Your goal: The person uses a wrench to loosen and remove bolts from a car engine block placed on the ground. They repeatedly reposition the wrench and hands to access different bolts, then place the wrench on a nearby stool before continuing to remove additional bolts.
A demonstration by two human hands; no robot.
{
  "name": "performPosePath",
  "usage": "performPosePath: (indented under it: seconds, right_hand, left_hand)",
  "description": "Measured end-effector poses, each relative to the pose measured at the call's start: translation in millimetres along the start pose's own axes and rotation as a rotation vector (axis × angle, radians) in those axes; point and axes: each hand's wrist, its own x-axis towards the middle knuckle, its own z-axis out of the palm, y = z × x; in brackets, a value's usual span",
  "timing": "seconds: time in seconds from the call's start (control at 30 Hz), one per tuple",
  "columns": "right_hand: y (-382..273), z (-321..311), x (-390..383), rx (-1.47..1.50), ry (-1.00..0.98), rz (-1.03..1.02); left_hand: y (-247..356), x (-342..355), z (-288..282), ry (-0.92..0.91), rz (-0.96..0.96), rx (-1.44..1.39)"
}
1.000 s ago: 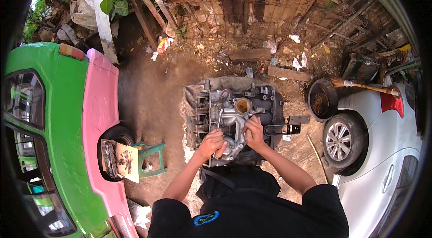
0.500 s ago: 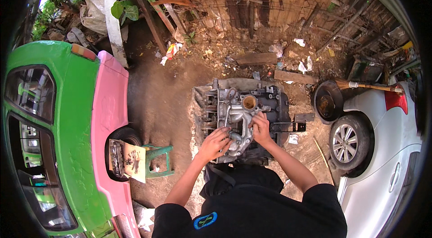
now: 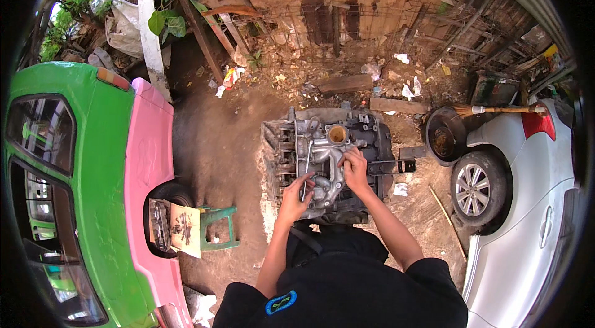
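Observation:
An engine block point(image 3: 375, 136) sits low on the ground in front of me, with a grey cast-metal intake manifold point(image 3: 323, 153) on top. The manifold has a round, brownish opening near its far end. My left hand point(image 3: 294, 199) is at the manifold's near left side, fingers closed around the lower end of a slim, shiny wrench point(image 3: 308, 159). The wrench runs away from me along the manifold's left side. My right hand point(image 3: 354, 170) rests at the manifold's right edge with its fingers bent together. Whatever lies under those fingertips is hidden.
A green stool point(image 3: 218, 229) at left carries a board point(image 3: 186, 226) with small dark parts, beside a green-and-pink car point(image 3: 149, 142). To the right are a silver car point(image 3: 532, 170), a black basin point(image 3: 445, 136) and a broom point(image 3: 502, 110). Wood planks point(image 3: 398, 105) and litter lie beyond the engine.
My left hand has turned more upright and closed round the wrench's near end. My right hand stays at the manifold's right edge, fingers bent. The whole view has shifted slightly.

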Motion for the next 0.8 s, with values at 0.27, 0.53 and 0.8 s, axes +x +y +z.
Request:
performPosePath:
  seconds: [0.27,0.53,0.8]
  right_hand:
    - [0.2,0.3,-2.1,-0.009,0.008,0.009]
    - [-4.9,0.2,-2.5,0.007,0.021,0.044]
    - [-2.0,1.5,-4.0,-0.001,0.032,0.043]
  left_hand:
    - [-1.6,24.7,-2.4,-0.062,-0.519,-0.537]
    - [-2.1,34.4,40.3,0.184,-0.407,0.402]
    - [2.5,32.2,41.9,0.228,-0.338,0.558]
